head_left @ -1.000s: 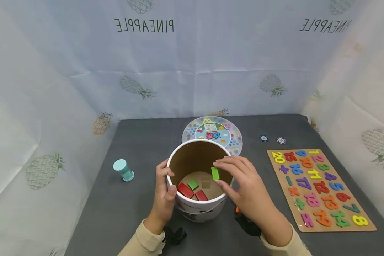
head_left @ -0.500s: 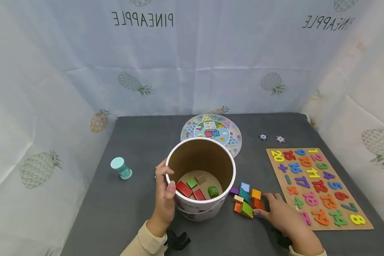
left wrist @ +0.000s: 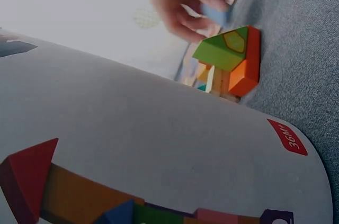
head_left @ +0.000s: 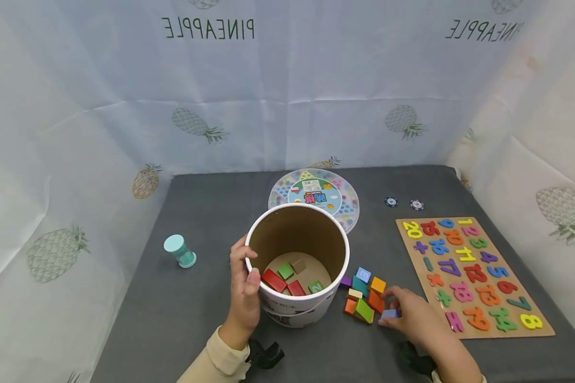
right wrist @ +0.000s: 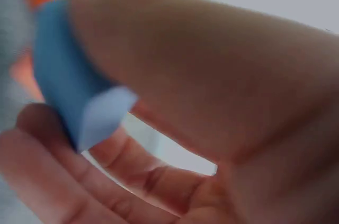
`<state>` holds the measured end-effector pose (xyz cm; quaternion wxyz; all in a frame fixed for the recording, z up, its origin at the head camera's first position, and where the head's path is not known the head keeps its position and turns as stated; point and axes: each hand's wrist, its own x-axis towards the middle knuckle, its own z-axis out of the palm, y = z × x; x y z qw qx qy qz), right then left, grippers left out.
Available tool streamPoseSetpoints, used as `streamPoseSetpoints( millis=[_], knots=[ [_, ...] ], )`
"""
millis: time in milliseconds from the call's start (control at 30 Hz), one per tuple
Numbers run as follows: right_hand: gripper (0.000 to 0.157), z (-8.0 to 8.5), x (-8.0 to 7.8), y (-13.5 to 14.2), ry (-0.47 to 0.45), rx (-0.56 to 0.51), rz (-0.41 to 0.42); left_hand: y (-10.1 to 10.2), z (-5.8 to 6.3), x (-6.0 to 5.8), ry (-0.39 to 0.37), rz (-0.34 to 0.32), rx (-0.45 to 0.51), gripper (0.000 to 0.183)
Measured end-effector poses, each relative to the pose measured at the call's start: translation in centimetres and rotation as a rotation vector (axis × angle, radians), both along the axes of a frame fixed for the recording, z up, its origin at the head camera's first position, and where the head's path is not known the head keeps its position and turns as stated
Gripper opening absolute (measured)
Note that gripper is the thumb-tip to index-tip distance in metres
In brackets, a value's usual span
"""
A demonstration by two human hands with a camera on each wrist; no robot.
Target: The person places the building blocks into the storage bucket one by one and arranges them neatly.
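My right thumb and fingers pinch a blue block [head_left: 389,314]; my right hand [head_left: 413,315] is at four o'clock from the white bucket [head_left: 293,307]. My left hand [head_left: 244,299] grips the bucket's eight o'clock side. From my blue block, other blocks [head_left: 360,287] lie at ten o'clock, and the number board [head_left: 452,252] at two.

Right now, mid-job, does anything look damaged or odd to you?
Nothing looks damaged: the right hand pinches a blue block beside the loose blocks near the bucket. Only the backdrop cloth looks odd: its PINEAPPLE lettering reads backwards.
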<state>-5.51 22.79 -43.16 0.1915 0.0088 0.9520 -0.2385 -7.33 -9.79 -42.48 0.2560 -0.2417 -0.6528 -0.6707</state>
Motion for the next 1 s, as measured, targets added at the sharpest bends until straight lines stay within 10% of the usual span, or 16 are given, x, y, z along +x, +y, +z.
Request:
streamPoseSetpoints(
  millis=[300,467,733,1000],
  knots=[
    [0.041,9.1,0.3,-4.7,0.815,-0.283,0.086,0.4,-0.3,-0.4,0.009,0.014,0.018,0.036],
    [0.038,9.9,-1.3,-7.8,0.963,-0.379,0.196,0.8,-0.5,-0.5,0.005,0.002,0.010,0.036],
    [0.032,6.8,-2.5,-5.2,0.915,-0.271,0.018,0.7,-0.6,-0.2,0.009,0.008,0.000,0.038],
    [0.055,1.0,-2.3,1.4,0.182,0.101,-0.001,0.3,-0.3,0.0,0.025,0.024,-0.003,0.040]
  ],
)
